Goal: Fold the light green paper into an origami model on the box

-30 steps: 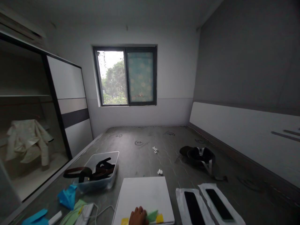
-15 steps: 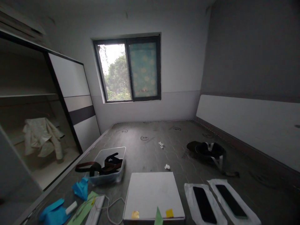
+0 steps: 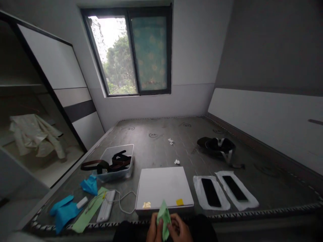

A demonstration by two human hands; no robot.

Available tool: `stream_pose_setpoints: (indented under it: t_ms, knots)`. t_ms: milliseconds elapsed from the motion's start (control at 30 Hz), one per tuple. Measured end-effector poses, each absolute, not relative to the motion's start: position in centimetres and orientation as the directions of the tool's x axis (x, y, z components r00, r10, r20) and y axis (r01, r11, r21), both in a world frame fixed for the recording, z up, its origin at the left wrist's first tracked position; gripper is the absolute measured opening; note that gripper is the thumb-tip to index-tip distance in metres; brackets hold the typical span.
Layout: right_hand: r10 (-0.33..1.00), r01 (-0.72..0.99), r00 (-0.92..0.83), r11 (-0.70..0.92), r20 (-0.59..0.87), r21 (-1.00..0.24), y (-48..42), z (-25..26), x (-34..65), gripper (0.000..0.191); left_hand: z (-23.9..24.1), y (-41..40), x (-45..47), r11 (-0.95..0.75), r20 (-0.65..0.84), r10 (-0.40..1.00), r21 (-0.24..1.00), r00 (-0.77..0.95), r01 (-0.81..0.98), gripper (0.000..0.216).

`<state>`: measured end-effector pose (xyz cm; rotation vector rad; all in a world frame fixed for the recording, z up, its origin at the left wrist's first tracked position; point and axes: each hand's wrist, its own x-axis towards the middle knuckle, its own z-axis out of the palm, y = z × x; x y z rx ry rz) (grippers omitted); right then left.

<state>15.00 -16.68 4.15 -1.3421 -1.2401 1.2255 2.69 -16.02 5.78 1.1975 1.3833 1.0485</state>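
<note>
At the bottom centre, my left hand (image 3: 153,229) and my right hand (image 3: 180,228) pinch a folded piece of light green paper (image 3: 164,216) between them. It comes to a point at the top and stands upright. Both thumbs press on its near face; its lower end is partly covered by my fingers. Just behind lies a flat white box (image 3: 164,185), with a yellow sticky square (image 3: 179,202) and a shiny gold sticker (image 3: 146,204) along its front edge.
Left of the box are a white power strip (image 3: 106,206) with a cord, a green paper strip (image 3: 87,215), crumpled blue paper (image 3: 67,213) and a clear bin (image 3: 116,175) of belts. Two phones (image 3: 211,193) on white sleeves and a dark cap (image 3: 219,146) lie right. Crumpled white bits (image 3: 177,162) lie behind.
The view has tilted down, so both my hands and more of the green paper now show; earlier only the paper's tip was in view. The things on the mattress look unmoved.
</note>
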Motion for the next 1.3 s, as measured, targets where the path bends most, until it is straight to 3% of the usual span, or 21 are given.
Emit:
stream_pose_setpoints:
  t_ms: [233,333,500,833,1033,1233,1300]
  knots:
    - [0.987,0.133,0.146,-0.093,-0.073,-0.987,-17.4,9.0,14.8,0.03,9.1,-16.8,1.9,0.105,-0.091,0.991,0.983,-0.098,0.148,0.044]
    - [0.991,0.055,0.104,-0.091,-0.084,-0.994,-17.4,10.5,14.6,0.034,10.0,-16.8,1.8,0.094,-0.086,0.99,0.993,-0.107,0.065,0.041]
    - [0.994,-0.127,-0.002,-0.112,-0.112,-0.986,-17.1,11.5,14.8,0.038,11.2,-16.8,1.8,0.096,-0.096,0.994,0.995,0.054,0.004,0.043]
    - [0.992,-0.228,0.018,-0.121,-0.128,-0.966,-16.9,12.5,15.3,0.034,12.7,-16.3,1.3,0.163,-0.146,0.986,0.949,0.081,-0.27,0.032]
    - [0.987,-0.265,0.02,-0.15,-0.162,-0.952,-17.0,12.0,15.5,0.043,12.7,-16.1,1.0,0.076,-0.076,0.997,0.995,0.001,-0.06,0.025]
    - [0.997,-0.051,-0.076,-0.036,-0.032,-0.998,-16.8,14.0,15.9,0.038,12.9,-16.4,0.8,-0.041,0.053,0.997,0.981,-0.06,0.188,0.021]
    - [0.996,0.03,-0.093,0.016,0.013,-0.999,-16.7,14.6,15.9,0.034,12.7,-16.4,0.9,-0.08,0.104,0.989,0.974,-0.103,0.214,0.031]
